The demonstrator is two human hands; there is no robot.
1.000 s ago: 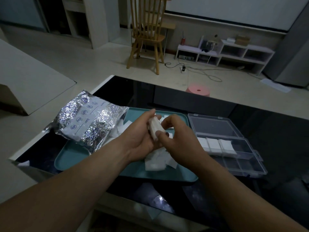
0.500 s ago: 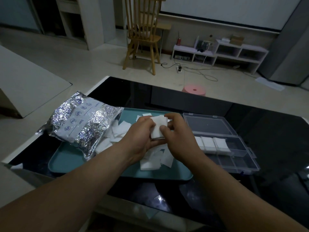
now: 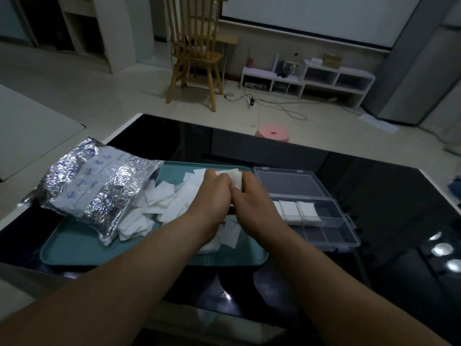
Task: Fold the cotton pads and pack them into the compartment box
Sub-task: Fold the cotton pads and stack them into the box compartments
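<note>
While both hands, left hand (image 3: 215, 193) and right hand (image 3: 252, 199), pinch the cotton pad (image 3: 233, 179), square the edges, crease firmly, then go right to the compartment box (image 3: 331, 231).

Both hands meet above the teal tray (image 3: 74, 248): left hand (image 3: 212, 196) and right hand (image 3: 254, 203) pinch one white cotton pad (image 3: 233, 177) between them. Over the tray's left end lies a crinkled foil bag (image 3: 94, 193), with loose pads (image 3: 169, 198) scattered across the tray's middle. Just right of the tray sits the clear compartment box (image 3: 331, 236), lid open, with folded pads (image 3: 296, 211) side by side in one row.
</note>
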